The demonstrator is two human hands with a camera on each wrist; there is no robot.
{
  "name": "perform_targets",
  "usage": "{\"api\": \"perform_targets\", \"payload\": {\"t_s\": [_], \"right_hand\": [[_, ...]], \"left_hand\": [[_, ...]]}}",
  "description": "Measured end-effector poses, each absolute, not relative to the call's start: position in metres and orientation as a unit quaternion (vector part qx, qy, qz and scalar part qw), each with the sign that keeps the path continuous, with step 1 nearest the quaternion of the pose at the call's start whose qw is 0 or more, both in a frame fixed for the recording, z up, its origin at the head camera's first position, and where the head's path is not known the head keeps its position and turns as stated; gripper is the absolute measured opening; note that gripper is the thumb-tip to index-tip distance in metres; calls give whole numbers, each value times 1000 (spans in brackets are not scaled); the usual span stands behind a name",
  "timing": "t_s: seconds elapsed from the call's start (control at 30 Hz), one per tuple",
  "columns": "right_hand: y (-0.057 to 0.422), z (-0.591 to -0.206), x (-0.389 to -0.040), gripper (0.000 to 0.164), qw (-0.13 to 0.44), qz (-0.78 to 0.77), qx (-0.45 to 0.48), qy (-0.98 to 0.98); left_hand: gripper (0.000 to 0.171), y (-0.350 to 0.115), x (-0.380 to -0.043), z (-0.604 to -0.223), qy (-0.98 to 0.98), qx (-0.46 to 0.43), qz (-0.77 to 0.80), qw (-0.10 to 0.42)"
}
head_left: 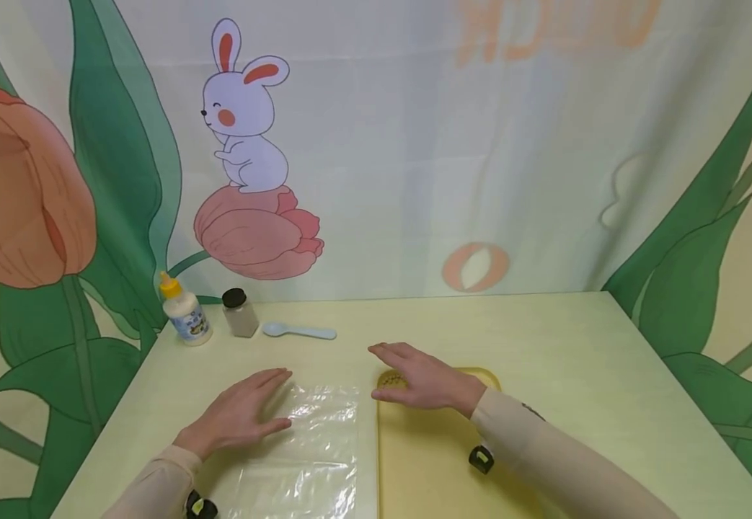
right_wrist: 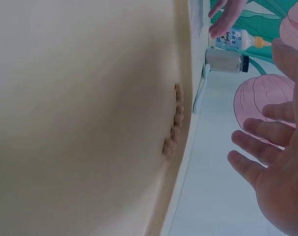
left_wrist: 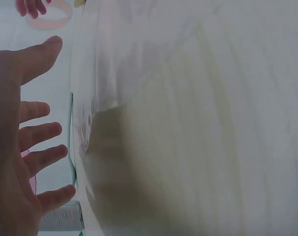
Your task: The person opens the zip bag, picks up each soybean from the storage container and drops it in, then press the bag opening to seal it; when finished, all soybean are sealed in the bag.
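My left hand [head_left: 239, 409] hovers over the left side of a clear plastic sheet [head_left: 326, 465], fingers straight and thumb apart, holding nothing. The left wrist view shows that same hand [left_wrist: 16, 142] with its fingers spread. Over the far end of a yellow tray [head_left: 427, 461] is my right hand [head_left: 430, 378], also extended with nothing in it. Beneath it, a cluster of small tan lumps [right_wrist: 176, 123] lies along the tray's far edge, partly hidden by the hand in the head view.
Toward the back left of the table stand a squeeze bottle [head_left: 189, 321] with a yellow nozzle and a black-lidded jar [head_left: 241, 320]. A pale blue spoon [head_left: 301, 332] lies beside the jar. Behind the table hangs a printed curtain [head_left: 382, 180].
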State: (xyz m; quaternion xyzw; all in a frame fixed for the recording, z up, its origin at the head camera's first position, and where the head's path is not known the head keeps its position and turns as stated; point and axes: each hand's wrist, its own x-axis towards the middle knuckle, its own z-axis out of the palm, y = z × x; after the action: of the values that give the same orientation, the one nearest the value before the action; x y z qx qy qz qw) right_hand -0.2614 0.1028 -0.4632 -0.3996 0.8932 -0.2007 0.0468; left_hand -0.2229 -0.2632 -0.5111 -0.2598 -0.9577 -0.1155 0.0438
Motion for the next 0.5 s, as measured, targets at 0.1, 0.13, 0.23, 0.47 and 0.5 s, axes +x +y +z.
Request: {"api": "perform_targets", "payload": {"t_s": [0.1,0.13,0.23,0.47,0.5], "right_hand": [[95,-461,-262,74,47,-199,-406,890],[92,-461,-262,72,45,-197,-411,889],[85,-463,-264,67,36,-185,-422,887],[72,-470,-267,58,24,-173,-437,882],[70,-471,-267,56,21,-172,-438,882]], "left_hand": [[84,-267,-223,-510,-961,-247,-115,41],[84,-268,-223,-509,-962,-244,-116,38],[84,-270,-224,-508,-964,-235,-118,26],[82,-275,-226,-512,-967,-226,-121,14],[82,-276,-227,-512,-967,-226,-120,15]]}}
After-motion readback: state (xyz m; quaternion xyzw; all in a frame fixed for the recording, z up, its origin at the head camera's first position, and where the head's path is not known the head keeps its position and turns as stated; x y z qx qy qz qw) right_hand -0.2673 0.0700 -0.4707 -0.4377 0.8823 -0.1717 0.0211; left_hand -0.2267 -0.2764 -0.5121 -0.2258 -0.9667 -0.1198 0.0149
